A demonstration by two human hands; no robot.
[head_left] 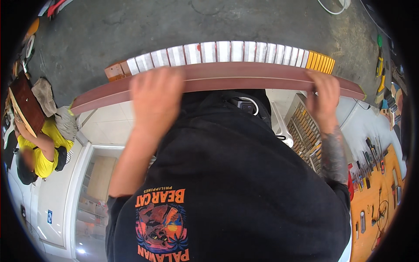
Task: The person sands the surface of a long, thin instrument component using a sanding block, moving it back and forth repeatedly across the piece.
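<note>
A long reddish-brown board (244, 83) spans the view in front of my body, its near edge toward me and a pale line running along its length. My left hand (158, 89) lies across the board left of its middle. It is smeared by motion, so its fingers cannot be made out. Toward the board's right end, my right hand (325, 94) grips it, fingers curled over the top and thumb side at the near edge. Right behind the board stands a row of silver-white slabs (222, 51), ending in several yellow ones (321, 62) on the right.
A brown block (117, 71) ends the row at left. The grey bench top (270, 22) stretches beyond. At far left a person in a yellow shirt (46, 153) handles a dark brown panel (28, 102). Hand tools (371, 155) line an orange board (379, 209) on the right.
</note>
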